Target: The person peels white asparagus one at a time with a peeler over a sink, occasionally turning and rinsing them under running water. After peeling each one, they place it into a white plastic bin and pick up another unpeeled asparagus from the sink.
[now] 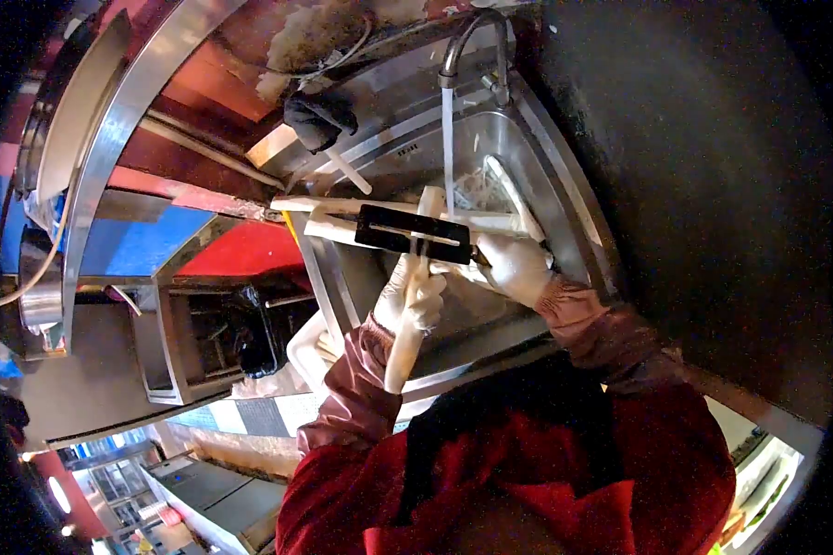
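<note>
A long pale, peeled-looking stick (401,363), perhaps a root vegetable, stands lengthwise in my gloved left hand (409,294), whose fingers are wrapped round it. My gloved right hand (516,268) grips the end of a black peeler-like tool (412,233) with a long slot. The tool lies crosswise over the upper part of the stick, above my left hand. Behind it, more pale sticks (319,223) rest across the metal sink (504,129). Another pale stick (515,196) leans inside the basin, beside thin pale shreds (477,191).
Water runs from the curved faucet (474,18) into the basin. A dark cloth-like item (320,121) hangs at the sink's back left. More pale sticks (307,350) lie left of my left forearm. A dark wall or panel (713,185) borders the right side.
</note>
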Tool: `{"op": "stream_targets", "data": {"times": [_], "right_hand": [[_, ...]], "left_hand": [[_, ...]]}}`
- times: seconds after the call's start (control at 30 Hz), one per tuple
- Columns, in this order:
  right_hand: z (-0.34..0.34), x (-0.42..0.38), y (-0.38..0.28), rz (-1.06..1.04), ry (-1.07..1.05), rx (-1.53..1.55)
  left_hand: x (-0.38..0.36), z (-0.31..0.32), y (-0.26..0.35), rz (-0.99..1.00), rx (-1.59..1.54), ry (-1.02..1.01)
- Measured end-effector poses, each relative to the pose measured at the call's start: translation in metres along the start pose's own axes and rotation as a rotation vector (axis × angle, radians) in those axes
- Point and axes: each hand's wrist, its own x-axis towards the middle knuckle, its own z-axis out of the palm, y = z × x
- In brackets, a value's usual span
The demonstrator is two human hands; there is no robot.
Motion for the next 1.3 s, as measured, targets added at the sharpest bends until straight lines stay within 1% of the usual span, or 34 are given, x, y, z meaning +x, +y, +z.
{"op": "stream_targets", "data": {"times": [0.03,0.07,0.1,0.17,0.23,0.27,0.33,0.37,0.4,0.43,0.47,0.53,0.57,0.6,0.67,0.7,0.73,0.77,0.8,0.83,0.87,0.9,0.93,1.0,1.03,1.07,1.13,1.17,1.2,1.23,1.27,1.3], "right_hand": [[0.001,0.002,0.004,0.015,0.029,0.047],[0.001,0.008,0.011,0.026,0.060,0.095],[0.004,0.013,0.029,0.206,-0.106,0.069],[0.002,0.035,0.049,0.762,-0.126,0.291],[-0.016,0.040,0.038,0.592,-0.315,-0.042],[-0.025,0.035,0.022,0.593,-0.319,-0.042],[-0.043,0.022,-0.015,0.210,-0.317,0.022],[-0.033,0.010,-0.019,0.102,-0.287,0.028],[-0.027,0.005,-0.024,-0.006,-0.253,0.034],[-0.029,0.007,-0.032,-0.152,0.019,0.031],[-0.022,0.006,-0.024,-0.150,0.019,0.033],[0.004,0.008,0.011,-0.154,0.202,0.080],[0.008,0.008,0.032,0.063,0.026,-0.023],[0.003,0.018,0.047,0.266,-0.133,-0.037],[-0.016,0.029,0.058,0.487,-0.108,-0.093],[-0.023,0.029,0.049,0.469,-0.116,-0.039],[-0.034,0.024,0.032,0.458,-0.127,0.016],[-0.041,0.020,0.013,0.375,-0.146,0.049],[-0.044,0.016,-0.004,0.293,-0.162,0.079],[-0.039,0.012,-0.015,0.067,-0.026,0.168],[-0.040,0.008,-0.024,0.051,-0.060,0.105],[-0.027,0.007,-0.009,0.020,-0.001,0.129],[-0.015,0.008,0.007,-0.009,0.055,0.156],[0.010,0.017,0.061,0.337,-0.106,0.227],[-0.003,0.033,0.063,0.510,-0.182,0.242],[-0.023,0.035,0.063,0.534,-0.183,0.042],[-0.028,0.034,0.047,0.526,-0.169,0.071],[-0.031,0.032,0.036,0.524,-0.158,0.106],[-0.042,0.031,0.017,0.392,-0.186,-0.053],[-0.039,0.029,0.004,0.420,-0.274,-0.046],[-0.037,0.027,-0.003,0.447,-0.361,-0.039],[-0.036,0.023,-0.005,0.226,-0.172,0.002]], "left_hand": [[0.000,0.002,0.000,-0.014,-0.065,-0.045],[-0.004,0.006,-0.003,0.021,-0.038,-0.005],[-0.004,0.008,-0.004,0.016,-0.089,-0.047],[-0.007,0.006,-0.005,0.020,-0.141,-0.089],[-0.011,0.001,0.001,0.003,-0.130,0.032],[-0.011,0.002,0.002,0.003,-0.134,0.033],[-0.002,0.008,0.007,0.040,-0.132,0.248],[0.001,-0.004,0.012,-0.023,-0.171,0.130],[-0.003,-0.007,0.017,-0.032,-0.081,0.251],[-0.003,-0.010,0.017,-0.046,-0.037,0.206],[-0.003,-0.013,0.015,-0.057,0.006,0.159],[0.006,0.014,0.010,-0.129,0.015,0.065],[0.003,0.009,0.004,-0.090,-0.029,-0.017],[0.000,0.018,-0.001,-0.056,-0.076,0.053],[-0.001,0.017,-0.002,-0.091,-0.088,-0.007],[-0.001,0.011,0.000,-0.087,-0.084,-0.011],[-0.002,-0.001,0.001,-0.044,-0.101,0.051],[-0.002,-0.010,0.000,-0.006,-0.120,0.114],[-0.001,-0.017,0.000,-0.013,-0.121,0.112],[0.001,-0.021,0.002,0.005,-0.098,0.090],[0.001,-0.024,0.002,0.026,-0.074,0.069],[-0.002,-0.009,-0.003,0.055,-0.051,0.097],[-0.003,0.001,-0.008,0.058,-0.112,0.053],[-0.012,0.005,-0.008,0.022,-0.161,0.034],[-0.015,0.006,-0.009,0.023,-0.160,0.032],[-0.017,0.006,-0.009,0.034,-0.129,0.058],[-0.015,0.009,-0.009,0.054,-0.102,0.076],[-0.013,0.014,-0.012,0.145,0.095,0.290],[-0.010,0.022,-0.015,0.231,0.293,0.504],[-0.003,0.037,-0.019,0.283,0.403,0.611],[-0.001,0.030,-0.020,0.298,0.467,0.590],[-0.001,0.028,-0.018,0.236,0.521,0.578]]}}
